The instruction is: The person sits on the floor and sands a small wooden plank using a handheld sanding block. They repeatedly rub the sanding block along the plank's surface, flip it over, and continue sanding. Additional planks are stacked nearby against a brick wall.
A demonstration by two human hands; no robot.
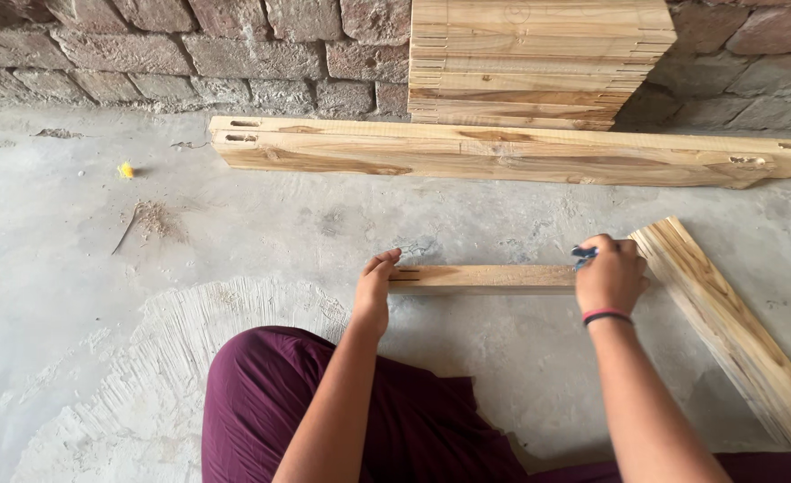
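Left of centre, the left hand presses curled fingers on the end of a short wooden batten lying on the concrete floor at mid-frame. Right of centre, the right hand is closed around a small blue marking tool at the batten's other end; firm, flat pressure would likely keep the batten steady. A slanted plank lies at lower right. No containers are visible.

A long pale plank lies across the concrete floor at twelve o'clock; a stack of boards leans on the brick wall behind it; another short plank angles away at four o'clock; a yellow scrap and sawdust sit at ten o'clock.
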